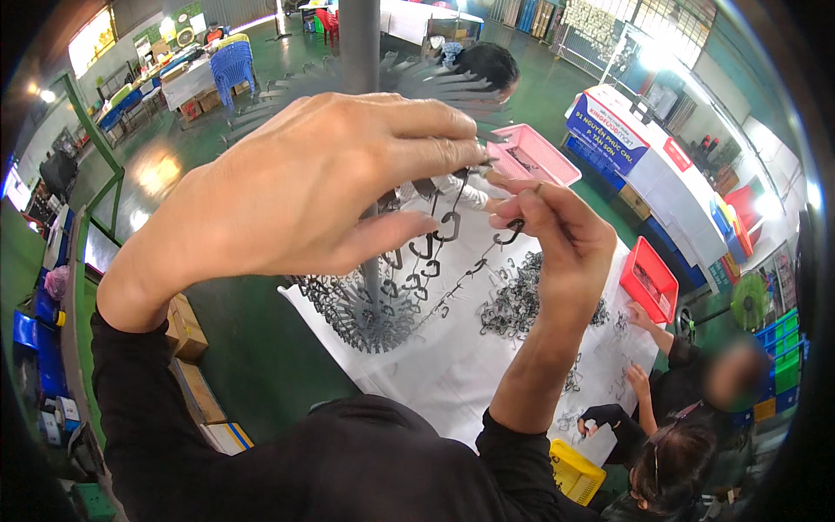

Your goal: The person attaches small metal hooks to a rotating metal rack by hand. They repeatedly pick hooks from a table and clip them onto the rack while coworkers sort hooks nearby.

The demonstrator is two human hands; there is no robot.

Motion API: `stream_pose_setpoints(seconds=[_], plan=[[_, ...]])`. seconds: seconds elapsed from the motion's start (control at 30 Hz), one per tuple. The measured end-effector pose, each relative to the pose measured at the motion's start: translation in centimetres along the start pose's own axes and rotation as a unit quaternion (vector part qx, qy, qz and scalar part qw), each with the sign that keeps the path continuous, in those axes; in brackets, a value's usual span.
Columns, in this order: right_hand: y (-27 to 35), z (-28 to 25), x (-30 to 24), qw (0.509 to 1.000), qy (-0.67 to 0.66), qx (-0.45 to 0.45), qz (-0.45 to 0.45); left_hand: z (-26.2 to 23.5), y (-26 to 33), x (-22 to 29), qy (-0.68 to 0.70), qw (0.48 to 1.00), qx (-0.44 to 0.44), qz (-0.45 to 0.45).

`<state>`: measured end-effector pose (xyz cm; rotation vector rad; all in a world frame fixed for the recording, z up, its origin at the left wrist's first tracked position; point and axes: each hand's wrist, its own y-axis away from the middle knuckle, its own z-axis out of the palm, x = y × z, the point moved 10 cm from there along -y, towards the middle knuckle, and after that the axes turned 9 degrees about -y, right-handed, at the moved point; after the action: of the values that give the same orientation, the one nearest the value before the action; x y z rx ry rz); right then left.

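My right hand [565,239] is raised, its thumb and finger pinching a dark C-shaped metal clip [513,230]. A strand of similar linked clips [470,271] slants down and left from below it. My left hand [339,187] reaches across the rack, fingers stretched and thumb apart. Its fingertips are next to the end of a dark rack prong [497,136], beside my right fingertips; whether they touch it I cannot tell. The round rack has a grey upright pole [360,48], prongs spreading all around, and chains of clips [429,252] hanging below. My left hand hides part of it.
A white-covered table [444,370] holds a heap of loose dark clips [515,300]. Around it are a pink basket [567,167], a red basket [668,300] and a yellow basket [594,487]. Other people sit at right and behind the rack; one's gloved hand [465,193] is near the chains.
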<state>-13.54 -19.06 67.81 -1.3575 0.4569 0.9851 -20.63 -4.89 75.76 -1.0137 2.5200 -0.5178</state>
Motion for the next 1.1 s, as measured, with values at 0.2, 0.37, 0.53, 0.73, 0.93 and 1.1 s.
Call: stream_pose_setpoints(seconds=[0.2, 0.37, 0.53, 0.73, 0.93, 1.1], plan=[[-0.2, 1.4, 2.0, 0.985, 0.124, -0.061, 0.099, -1.1, -0.8, 0.3, 0.007, 0.996, 0.089, -0.008], [-0.1, 3.0, 0.4, 1.0, -0.001, -0.003, 0.027, -0.3, -1.2, 0.0, 0.066, 0.998, 0.001, -0.015], [-0.2, 3.7, -0.3, 1.0, 0.002, -0.012, -0.022, -0.4, -1.1, 0.3, 0.047, 0.997, -0.019, 0.051], [0.2, 0.8, -1.1, 0.998, -0.005, 0.04, -0.042, 0.2, -0.9, -0.1, 0.039, 0.999, -0.014, 0.02], [-0.2, 1.6, 1.1, 0.998, 0.028, -0.04, 0.042, 0.1, -1.0, -0.5, 0.015, 0.998, -0.008, -0.053], [0.4, 3.4, 0.8, 1.0, 0.006, -0.028, -0.008, -0.2, -0.2, -0.4, 0.058, 0.995, -0.075, 0.019]])
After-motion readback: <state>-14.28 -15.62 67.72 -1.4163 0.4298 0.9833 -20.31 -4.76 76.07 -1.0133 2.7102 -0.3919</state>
